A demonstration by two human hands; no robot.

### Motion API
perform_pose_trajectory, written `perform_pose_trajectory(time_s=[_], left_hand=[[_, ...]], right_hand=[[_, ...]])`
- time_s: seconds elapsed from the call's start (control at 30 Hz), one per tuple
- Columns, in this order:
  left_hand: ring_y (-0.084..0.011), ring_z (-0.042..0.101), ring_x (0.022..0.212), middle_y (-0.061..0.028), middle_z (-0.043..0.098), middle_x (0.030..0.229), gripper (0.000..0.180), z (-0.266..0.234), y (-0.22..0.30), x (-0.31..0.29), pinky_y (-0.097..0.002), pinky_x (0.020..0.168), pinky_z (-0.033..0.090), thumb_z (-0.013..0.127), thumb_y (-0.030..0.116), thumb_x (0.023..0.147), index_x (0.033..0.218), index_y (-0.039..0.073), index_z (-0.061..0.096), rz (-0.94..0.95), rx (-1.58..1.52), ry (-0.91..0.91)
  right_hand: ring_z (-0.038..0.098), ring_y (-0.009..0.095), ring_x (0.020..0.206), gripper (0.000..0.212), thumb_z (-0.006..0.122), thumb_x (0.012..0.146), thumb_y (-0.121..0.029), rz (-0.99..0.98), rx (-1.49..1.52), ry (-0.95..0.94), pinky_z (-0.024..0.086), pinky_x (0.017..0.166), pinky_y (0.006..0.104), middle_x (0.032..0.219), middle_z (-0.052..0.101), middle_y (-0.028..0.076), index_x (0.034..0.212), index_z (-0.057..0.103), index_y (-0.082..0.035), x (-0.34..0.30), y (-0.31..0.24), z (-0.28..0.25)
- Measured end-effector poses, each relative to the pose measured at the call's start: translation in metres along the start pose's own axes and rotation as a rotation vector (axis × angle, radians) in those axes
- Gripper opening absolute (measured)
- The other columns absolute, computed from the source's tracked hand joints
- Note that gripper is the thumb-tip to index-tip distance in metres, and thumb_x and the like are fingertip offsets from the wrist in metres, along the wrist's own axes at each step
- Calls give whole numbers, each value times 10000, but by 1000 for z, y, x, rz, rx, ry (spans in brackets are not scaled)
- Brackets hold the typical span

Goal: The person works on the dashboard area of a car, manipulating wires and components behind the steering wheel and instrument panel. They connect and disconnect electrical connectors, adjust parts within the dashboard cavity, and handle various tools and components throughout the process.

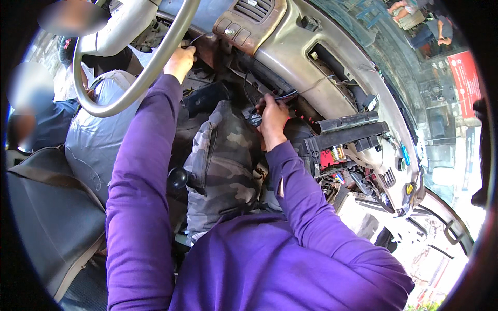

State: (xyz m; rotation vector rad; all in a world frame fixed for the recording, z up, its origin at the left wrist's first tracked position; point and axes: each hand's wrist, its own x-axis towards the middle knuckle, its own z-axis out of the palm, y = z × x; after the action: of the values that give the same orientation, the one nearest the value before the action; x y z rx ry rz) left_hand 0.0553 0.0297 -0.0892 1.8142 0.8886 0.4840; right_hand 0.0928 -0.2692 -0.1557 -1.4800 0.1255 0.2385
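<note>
My left hand (pixel 179 62) reaches under the opened dashboard, just right of the steering wheel (pixel 147 83). Its fingers are closed, and what they hold is too small to make out; a thin wire (pixel 197 38) runs close above them. Lower down and to the right, my right hand (pixel 274 118) is closed around a few thin wires (pixel 287 95) that stick out past the fingertips. Beneath that hand are dark parts I cannot name. Between my arms rises my knee in camouflage trousers (pixel 228 150).
The dashboard (pixel 295 57) has open cavities and hanging wires. A loose black plastic part (pixel 347 136) rests against it at right. A black-knobbed lever (pixel 178 178) stands beside my leg. Other people are at left, near a silver-grey covered seat (pixel 101 135) and a black seat (pixel 52 202).
</note>
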Motion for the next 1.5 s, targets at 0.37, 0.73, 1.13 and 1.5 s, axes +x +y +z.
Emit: perform_pose_trajectory(time_s=[0.37,0.73,1.13,1.5], left_hand=[[-196,731,909,-139,737,1074,333,-33,-21,-11,-334,758,590,646,260,1033,1238,2,693,108,87,83],[-199,702,644,-107,744,806,266,-53,-32,-33,-380,601,557,620,253,1017,1030,10,727,204,-59,228],[-186,736,793,-153,765,1003,293,-62,-43,-36,-311,671,573,655,160,992,1193,-50,693,254,41,213],[-180,755,741,-138,769,812,184,-115,-87,-77,-301,690,582,668,37,919,1074,-58,701,290,-161,262]], right_hand=[[719,186,798,159,667,1029,-225,48,388,-101,540,641,324,990,741,60,1101,651,-84,6,-40,22],[741,234,943,423,540,1091,-382,266,230,-417,546,701,347,1277,685,84,1342,584,-44,35,-39,50],[680,224,990,346,520,1102,-322,270,408,-463,523,766,335,1337,666,56,1382,544,-121,45,-46,68],[648,223,884,257,584,1059,-186,135,323,-386,500,736,356,1285,684,53,1314,588,-155,29,-56,70]])
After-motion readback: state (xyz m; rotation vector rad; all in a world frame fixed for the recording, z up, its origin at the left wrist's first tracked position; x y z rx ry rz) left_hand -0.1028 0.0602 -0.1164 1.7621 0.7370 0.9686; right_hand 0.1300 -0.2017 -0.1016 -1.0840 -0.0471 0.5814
